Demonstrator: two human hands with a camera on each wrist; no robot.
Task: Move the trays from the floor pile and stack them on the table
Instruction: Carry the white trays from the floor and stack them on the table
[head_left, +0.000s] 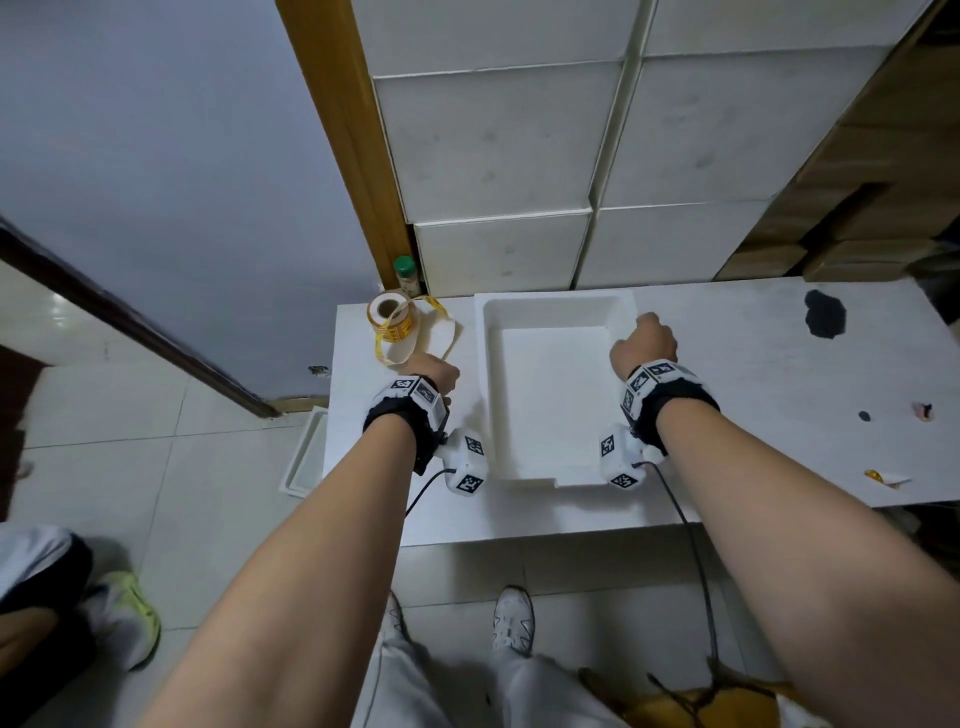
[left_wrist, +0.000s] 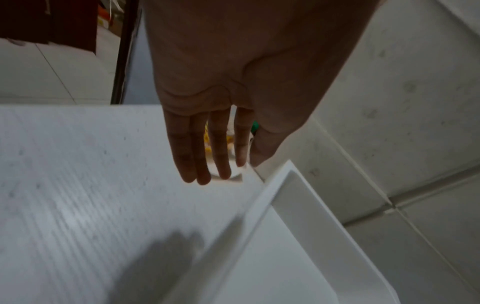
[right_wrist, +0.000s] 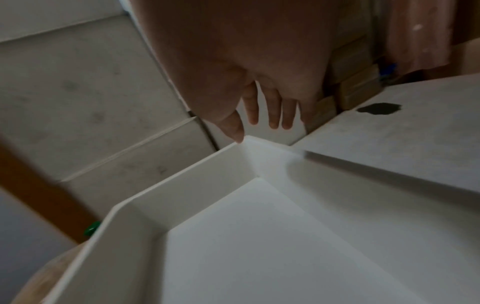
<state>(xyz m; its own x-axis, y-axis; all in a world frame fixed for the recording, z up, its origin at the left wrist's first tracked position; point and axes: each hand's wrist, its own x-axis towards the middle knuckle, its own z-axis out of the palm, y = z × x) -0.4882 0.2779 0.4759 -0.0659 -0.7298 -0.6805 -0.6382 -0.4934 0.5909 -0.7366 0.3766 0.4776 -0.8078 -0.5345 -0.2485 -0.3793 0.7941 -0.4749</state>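
A white foam tray lies right way up on the white table, its far rim close to the stacked boxes. My left hand hovers just left of the tray, holding nothing. In the left wrist view its fingers hang straight above the table, beside the tray's rim. My right hand is at the tray's far right corner. Seen from the right wrist, its fingers are straight and the thumb tip is at the corner of the tray. Another white tray lies on the floor, left of the table.
White foam boxes are stacked against the table's far edge. A roll of yellow labels and a green-capped bottle sit at the table's far left corner. A black stain marks the right side. Another person's leg and shoe are at the left.
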